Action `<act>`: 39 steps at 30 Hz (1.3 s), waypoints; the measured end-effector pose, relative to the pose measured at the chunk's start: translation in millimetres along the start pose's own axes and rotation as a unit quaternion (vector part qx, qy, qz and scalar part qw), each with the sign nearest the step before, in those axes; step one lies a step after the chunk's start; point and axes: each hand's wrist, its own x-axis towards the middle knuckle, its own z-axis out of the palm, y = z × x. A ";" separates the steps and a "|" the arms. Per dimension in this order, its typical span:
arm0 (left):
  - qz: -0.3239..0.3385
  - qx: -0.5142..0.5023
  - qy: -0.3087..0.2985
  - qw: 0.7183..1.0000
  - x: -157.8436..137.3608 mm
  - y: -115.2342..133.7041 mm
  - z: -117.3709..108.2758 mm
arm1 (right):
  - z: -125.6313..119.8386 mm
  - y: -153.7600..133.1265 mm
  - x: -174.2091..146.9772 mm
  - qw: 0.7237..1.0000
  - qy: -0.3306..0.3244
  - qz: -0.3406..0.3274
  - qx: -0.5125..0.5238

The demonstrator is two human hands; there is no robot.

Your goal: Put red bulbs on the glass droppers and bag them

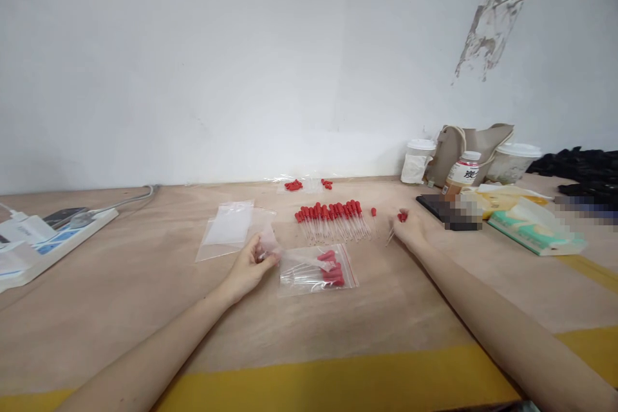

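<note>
Droppers [332, 212] with red bulbs and thin clear tubes lie close together in one row, at twelve o'clock from the zip bag [316, 273] on the table [145, 309] before me. Their bulbs point toward twelve o'clock and their tubes come toward me. One single dropper [373, 212] lies just beside the row, at its three o'clock end. Inside the transparent zip bag I see more of the same, with bulbs toward three o'clock and tubes toward nine.

My right hand [410, 230], at two o'clock from this bag, has its fingers curled and grasps held droppers [402, 215], whose tubes slant toward seven o'clock; how many, I cannot tell. My left hand [248, 268], at nine o'clock, pinches a thin translucent film [270, 241] between thumb and fingers. My left forearm reaches in from seven o'clock, my right one from four. At ten o'clock some flat clear bags [229, 225] lie overlapping.
</note>
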 end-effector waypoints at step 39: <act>-0.069 -0.018 0.123 0.990 2.3 -3.2 -8.2 | 30.1 -138.9 -21.3 0.981 -0.063 -0.126 0.131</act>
